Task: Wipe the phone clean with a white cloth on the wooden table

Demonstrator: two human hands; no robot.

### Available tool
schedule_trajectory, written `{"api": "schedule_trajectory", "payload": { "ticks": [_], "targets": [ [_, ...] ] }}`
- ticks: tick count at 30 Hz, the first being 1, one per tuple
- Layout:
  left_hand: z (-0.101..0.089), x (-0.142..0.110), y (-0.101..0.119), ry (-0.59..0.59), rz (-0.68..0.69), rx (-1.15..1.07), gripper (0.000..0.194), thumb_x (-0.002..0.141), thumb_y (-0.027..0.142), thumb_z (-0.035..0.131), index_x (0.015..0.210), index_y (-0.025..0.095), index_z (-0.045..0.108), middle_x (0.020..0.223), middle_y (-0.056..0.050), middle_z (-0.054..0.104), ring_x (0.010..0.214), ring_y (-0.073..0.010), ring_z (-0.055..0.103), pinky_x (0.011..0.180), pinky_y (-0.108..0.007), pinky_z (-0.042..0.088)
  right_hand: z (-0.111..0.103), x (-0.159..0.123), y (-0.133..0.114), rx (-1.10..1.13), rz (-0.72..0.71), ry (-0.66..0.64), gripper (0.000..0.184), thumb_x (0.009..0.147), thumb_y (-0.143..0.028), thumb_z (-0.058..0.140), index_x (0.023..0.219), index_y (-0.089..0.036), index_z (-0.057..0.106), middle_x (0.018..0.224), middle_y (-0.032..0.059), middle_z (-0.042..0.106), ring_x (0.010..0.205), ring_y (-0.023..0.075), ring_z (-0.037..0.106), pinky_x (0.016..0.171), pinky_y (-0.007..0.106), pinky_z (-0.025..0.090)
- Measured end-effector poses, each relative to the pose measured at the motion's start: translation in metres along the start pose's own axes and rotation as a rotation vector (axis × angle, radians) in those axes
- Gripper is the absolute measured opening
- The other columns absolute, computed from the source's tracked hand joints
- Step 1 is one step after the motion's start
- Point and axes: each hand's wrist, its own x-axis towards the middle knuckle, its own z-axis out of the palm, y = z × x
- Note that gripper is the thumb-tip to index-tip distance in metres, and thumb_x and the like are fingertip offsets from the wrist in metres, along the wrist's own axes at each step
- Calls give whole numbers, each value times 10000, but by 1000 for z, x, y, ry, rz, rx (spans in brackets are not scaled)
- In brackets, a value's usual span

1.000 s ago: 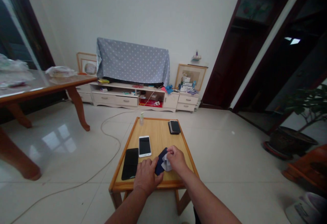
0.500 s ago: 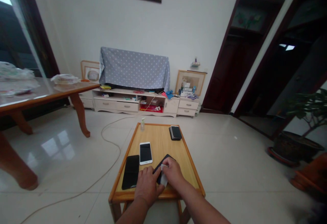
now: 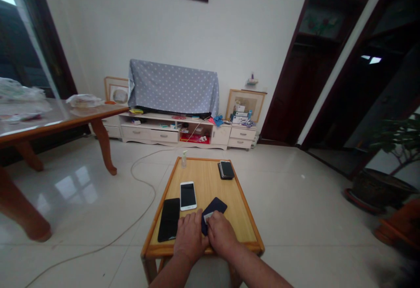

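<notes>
1. The right hand has just come down, close by the left hand. Half a second ago it had the white piece pinched up, with more of it hanging out. Now less of the white piece shows, and it is down on the dark blue flat thing. So, I think, the hands are busy with the top of that thing.
2. The left hand holds the dark blue flat thing at its near left side. The right hand has the white piece bunched in its bent fingers.
3. The dark blue flat thing lies on the bench, near the person, turned a bit slantwise. It is smooth and plain, with round corners. It may be a phone, back side up. Its near end is hidden by the hands. I can't tell if the white piece is cloth or paper.
4. The white phone and the big black phone lie to the left. The small pile and the pump bottle are at the far end.
</notes>
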Motion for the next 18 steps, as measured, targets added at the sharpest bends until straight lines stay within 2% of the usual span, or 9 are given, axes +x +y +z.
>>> {"api": "schedule_trajectory", "payload": {
  "ticks": [3, 7, 9, 13, 15, 18],
  "targets": [
    [2, 0, 1, 38, 4, -2, 710, 815, 432, 593, 1444, 128, 469, 1278, -151, 637, 1187, -321, 526, 1074, -472, 295, -7, -2, 11, 14, -70, 7, 305, 951, -176, 460, 1066, -197, 743, 1175, 108, 686, 1100, 262, 593, 954, 350, 433],
    [1, 0, 3, 40, -4, 0, 705, 840, 512, 578, 1427, 133, 481, 1278, -163, 644, 1186, -324, 533, 1074, -478, 288, -12, 1, 23, -15, 14, 11, 398, 985, -210, 440, 1311, -178, 666, 1438, 138, 582, 1332, 299, 502, 1127, 433, 338],
    [-1, 0, 3, 20, -13, -1, 681, 848, 485, 569, 1433, 149, 475, 1291, -160, 640, 1201, -320, 528, 1084, -474, 276, -12, -3, 19, 12, 23, -21, 428, 1011, -277, 433, 1380, -158, 616, 1478, 156, 548, 1392, 308, 461, 1175, 464, 293],
    [-1, 0, 0, -42, -25, -1, 669, 816, 312, 566, 1457, 164, 448, 1310, -148, 630, 1225, -301, 520, 1097, -462, 252, -11, -22, 3, 158, -190, -128, 507, 1065, -415, 340, 1481, -185, 515, 1542, 118, 486, 1450, 258, 410, 1221, 435, 254],
    [-1, 0, 0, -39, -18, -8, 677, 803, 306, 575, 1451, 153, 453, 1304, -150, 630, 1222, -302, 520, 1096, -464, 251, -13, -26, 4, 178, -254, -164, 512, 1078, -422, 292, 1481, -204, 518, 1551, 98, 476, 1460, 239, 397, 1241, 441, 205],
    [-1, -1, 3, 8, -11, -4, 652, 831, 425, 580, 1417, 156, 486, 1291, -153, 637, 1211, -313, 524, 1087, -466, 266, -19, -17, 20, 124, -147, -136, 510, 1074, -415, 303, 1471, -194, 534, 1555, 106, 462, 1480, 245, 363, 1250, 476, 155]
  ]
}}
